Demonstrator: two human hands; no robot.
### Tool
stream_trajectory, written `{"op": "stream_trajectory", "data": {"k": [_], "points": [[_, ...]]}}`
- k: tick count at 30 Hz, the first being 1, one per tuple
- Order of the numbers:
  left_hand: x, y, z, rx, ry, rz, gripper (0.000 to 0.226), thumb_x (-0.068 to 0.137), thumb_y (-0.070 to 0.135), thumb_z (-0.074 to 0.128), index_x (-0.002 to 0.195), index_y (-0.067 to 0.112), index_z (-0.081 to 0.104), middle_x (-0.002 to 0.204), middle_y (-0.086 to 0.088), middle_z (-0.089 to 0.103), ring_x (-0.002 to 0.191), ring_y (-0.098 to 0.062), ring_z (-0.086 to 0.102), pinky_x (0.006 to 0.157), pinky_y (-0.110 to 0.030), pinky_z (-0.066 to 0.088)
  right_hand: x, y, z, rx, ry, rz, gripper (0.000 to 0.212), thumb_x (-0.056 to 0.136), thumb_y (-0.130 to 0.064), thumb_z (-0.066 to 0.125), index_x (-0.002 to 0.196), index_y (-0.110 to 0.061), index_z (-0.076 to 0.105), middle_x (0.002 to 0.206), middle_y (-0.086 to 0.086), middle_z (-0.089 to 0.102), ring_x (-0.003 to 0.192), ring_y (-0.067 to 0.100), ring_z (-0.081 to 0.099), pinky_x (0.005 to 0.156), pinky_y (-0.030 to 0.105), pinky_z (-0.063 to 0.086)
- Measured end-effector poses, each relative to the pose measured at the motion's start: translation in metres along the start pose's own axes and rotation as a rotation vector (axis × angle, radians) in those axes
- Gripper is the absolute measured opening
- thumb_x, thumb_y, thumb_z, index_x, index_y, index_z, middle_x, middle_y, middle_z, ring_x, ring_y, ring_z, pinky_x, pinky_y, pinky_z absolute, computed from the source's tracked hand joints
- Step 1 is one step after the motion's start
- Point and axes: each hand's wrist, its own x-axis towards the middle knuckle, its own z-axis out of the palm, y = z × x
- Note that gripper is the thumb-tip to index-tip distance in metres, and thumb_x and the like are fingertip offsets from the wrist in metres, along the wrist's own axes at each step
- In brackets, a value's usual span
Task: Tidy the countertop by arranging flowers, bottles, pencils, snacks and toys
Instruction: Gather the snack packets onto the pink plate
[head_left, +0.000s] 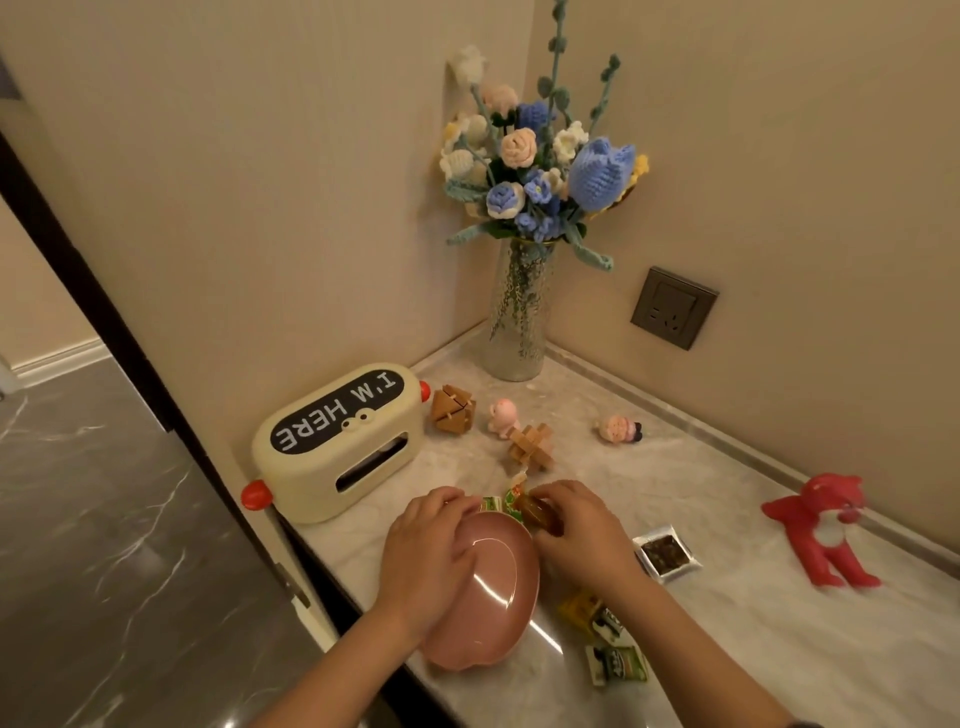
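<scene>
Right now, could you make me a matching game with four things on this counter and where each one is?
Things:
1. pink bowl
2. brown snack
3. red toy
4. vase

Places:
A. standing in the far corner
B. pinched by the right hand
C. gripped at its rim by the left hand
D. lying near the right wall

Pairs: 1-C, 2-B, 3-D, 4-A
</scene>
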Motion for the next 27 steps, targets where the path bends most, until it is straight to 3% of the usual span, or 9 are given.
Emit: {"op": "stream_trajectory", "data": {"k": [4,8,11,15,18,21,23,25,27], "points": [[-0.003,-0.003,-0.005,-0.001,-0.038,0.027,0.059,0.082,0.029,0.062,0.137,0.039,0.044,0.133,0.020,0.041,0.121,-0.004,0.041,0.097,-0.019,0.037,-0.001,-0.001,0.002,-0.054,0.024,0.012,0.029,0.077,-0.029,0.062,0.106,-0.033,0.064,0.104,-0.009,0.065,0.099,0.015,0.058,0.076,0.032,0.050],[-0.006,-0.009,-0.005,-0.006,-0.063,0.043,0.061,0.082,0.031,0.062,0.139,0.038,0.044,0.133,0.019,0.041,0.121,-0.004,0.040,0.096,-0.019,0.037,-0.010,-0.005,0.001,0.190,0.204,0.163,0.025,0.073,-0.027,0.066,0.097,-0.033,0.064,0.097,-0.011,0.062,0.086,0.008,0.058,0.069,0.030,0.050],[-0.005,-0.010,0.000,0.015,-0.057,0.053,0.057,0.085,0.032,0.061,0.139,0.037,0.045,0.133,0.018,0.043,0.121,-0.005,0.041,0.096,-0.018,0.035,-0.025,-0.021,-0.002,0.336,0.307,0.165,0.024,0.068,-0.032,0.069,0.091,-0.037,0.063,0.092,-0.017,0.062,0.082,0.000,0.057,0.070,0.025,0.050],[-0.002,-0.008,0.002,-0.088,-0.004,0.039,0.037,0.097,0.031,0.041,0.131,0.031,0.056,0.129,0.014,0.052,0.116,-0.005,0.046,0.096,-0.023,0.039,-0.045,-0.041,0.014,0.162,0.244,-0.005,0.031,0.061,-0.043,0.066,0.092,-0.037,0.067,0.091,-0.016,0.063,0.085,0.005,0.058,0.073,0.029,0.047],[-0.002,-0.003,0.001,-0.214,0.006,0.038,0.039,0.100,0.041,0.028,0.123,0.032,0.058,0.120,0.017,0.058,0.108,-0.003,0.050,0.092,-0.027,0.045,-0.055,-0.037,0.032,-0.029,0.227,-0.065,0.036,0.065,-0.054,0.059,0.095,-0.040,0.072,0.102,-0.015,0.064,0.095,0.013,0.056,0.077,0.032,0.038],[-0.001,0.000,0.005,-0.177,-0.012,0.101,0.032,0.098,0.042,0.039,0.122,0.032,0.058,0.123,0.019,0.056,0.111,-0.002,0.049,0.093,-0.023,0.043,-0.061,-0.024,0.027,0.075,0.398,0.005,0.023,0.072,-0.045,0.063,0.088,-0.036,0.076,0.106,-0.013,0.065,0.098,0.014,0.058,0.082,0.036,0.044],[0.000,0.001,0.010,-0.136,-0.015,0.146,0.029,0.095,0.040,0.048,0.122,0.034,0.058,0.124,0.020,0.054,0.112,-0.001,0.048,0.093,-0.021,0.042,-0.063,-0.009,0.014,0.081,0.465,0.110,0.026,0.074,-0.036,0.059,0.095,-0.033,0.075,0.108,-0.011,0.065,0.102,0.015,0.058,0.087,0.035,0.045],[0.002,0.003,0.015,-0.127,-0.027,0.170,0.029,0.093,0.038,0.051,0.121,0.034,0.060,0.123,0.020,0.053,0.113,-0.002,0.048,0.091,-0.020,0.042,-0.067,0.007,0.002,0.021,0.343,0.212,0.041,0.075,-0.038,0.053,0.112,-0.034,0.069,0.120,-0.010,0.062,0.114,0.016,0.052,0.094,0.031,0.039],[0.005,0.006,0.019,-0.124,-0.030,0.184,0.029,0.091,0.037,0.053,0.119,0.035,0.061,0.122,0.019,0.054,0.112,-0.003,0.049,0.090,-0.021,0.044,-0.075,0.016,-0.002,0.012,0.154,0.188,0.054,0.075,-0.050,0.045,0.124,-0.036,0.062,0.130,-0.011,0.058,0.122,0.015,0.047,0.102,0.029,0.034]]}}
